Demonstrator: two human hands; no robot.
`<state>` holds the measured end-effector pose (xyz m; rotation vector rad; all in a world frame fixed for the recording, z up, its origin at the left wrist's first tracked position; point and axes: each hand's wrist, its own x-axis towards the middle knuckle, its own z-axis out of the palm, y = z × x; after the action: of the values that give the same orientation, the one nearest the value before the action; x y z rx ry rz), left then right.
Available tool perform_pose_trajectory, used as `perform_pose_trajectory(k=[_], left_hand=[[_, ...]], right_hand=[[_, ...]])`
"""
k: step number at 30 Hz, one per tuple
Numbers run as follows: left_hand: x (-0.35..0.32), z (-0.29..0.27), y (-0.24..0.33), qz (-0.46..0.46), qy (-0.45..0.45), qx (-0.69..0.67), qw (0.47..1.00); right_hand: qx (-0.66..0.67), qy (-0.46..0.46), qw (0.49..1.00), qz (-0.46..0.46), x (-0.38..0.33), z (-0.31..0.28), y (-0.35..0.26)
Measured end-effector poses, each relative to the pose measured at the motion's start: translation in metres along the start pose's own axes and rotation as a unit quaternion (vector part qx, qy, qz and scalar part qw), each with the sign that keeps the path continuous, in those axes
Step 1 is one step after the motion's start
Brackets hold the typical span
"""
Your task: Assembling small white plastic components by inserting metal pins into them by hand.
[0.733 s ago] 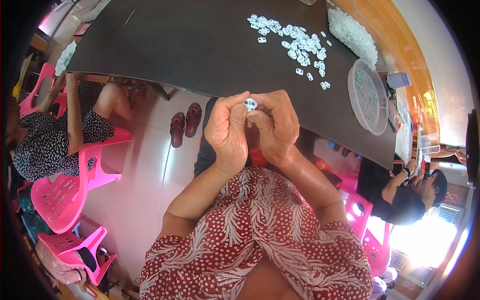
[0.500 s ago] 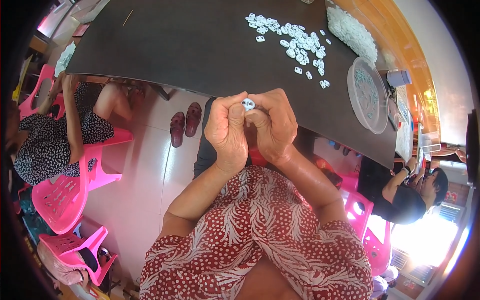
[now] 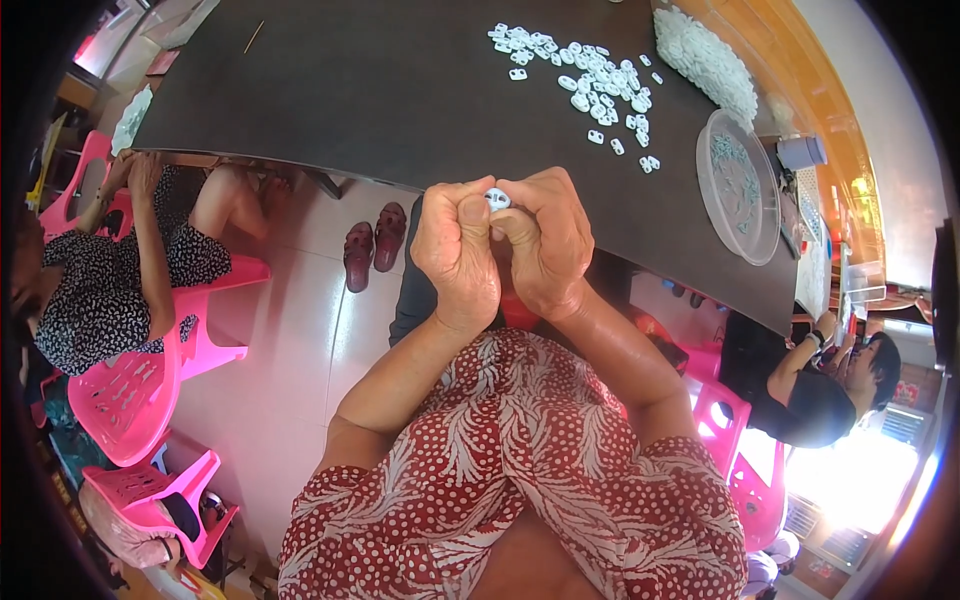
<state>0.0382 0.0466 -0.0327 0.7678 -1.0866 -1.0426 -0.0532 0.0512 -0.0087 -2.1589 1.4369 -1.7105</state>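
My left hand (image 3: 457, 250) and my right hand (image 3: 545, 243) are pressed together just below the near edge of the dark table (image 3: 380, 90). Between their fingertips they pinch one small white plastic piece (image 3: 497, 199). Most of that piece is hidden by my thumbs and fingers. Further out on the table lie several loose white plastic pieces (image 3: 590, 80), scattered in a patch beyond my hands.
A clear round dish (image 3: 738, 185) sits at the table's right side, with a heap of white parts (image 3: 705, 60) behind it. A person in a patterned dress (image 3: 110, 260) sits on a pink chair (image 3: 150, 370) at left; another person (image 3: 820, 390) sits at right. Sandals (image 3: 372, 240) lie on the floor.
My hands have stayed together at the table edge; the fingers have shifted slightly around the small white piece.
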Motion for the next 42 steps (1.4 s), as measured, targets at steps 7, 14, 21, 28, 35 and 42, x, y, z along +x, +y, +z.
perform_pose_trajectory(k=[7,14,21,28,35,42], left_hand=[[0.0,0.003,0.002,-0.011,0.003,0.009,1.0],[0.004,0.006,0.001,0.012,0.006,0.051,0.999],[0.013,0.013,0.009,0.058,-0.03,0.048,0.997],[0.019,0.017,0.02,-0.114,-0.104,0.022,0.988],[0.044,0.01,0.019,-0.121,-0.123,0.108,0.979],[0.085,0.06,-0.01,0.22,-0.254,0.39,0.857]], right_hand=[[-0.002,0.009,0.999,-0.047,0.0,0.002,0.008],[0.004,0.019,0.998,-0.055,0.002,0.002,0.011],[-0.027,0.024,0.998,-0.049,0.017,-0.014,0.005],[-0.099,0.044,0.994,-0.009,0.043,-0.075,0.017],[-0.283,0.123,0.939,0.149,0.17,-0.197,0.081],[-0.515,0.055,0.856,0.013,0.181,-0.242,0.179]])
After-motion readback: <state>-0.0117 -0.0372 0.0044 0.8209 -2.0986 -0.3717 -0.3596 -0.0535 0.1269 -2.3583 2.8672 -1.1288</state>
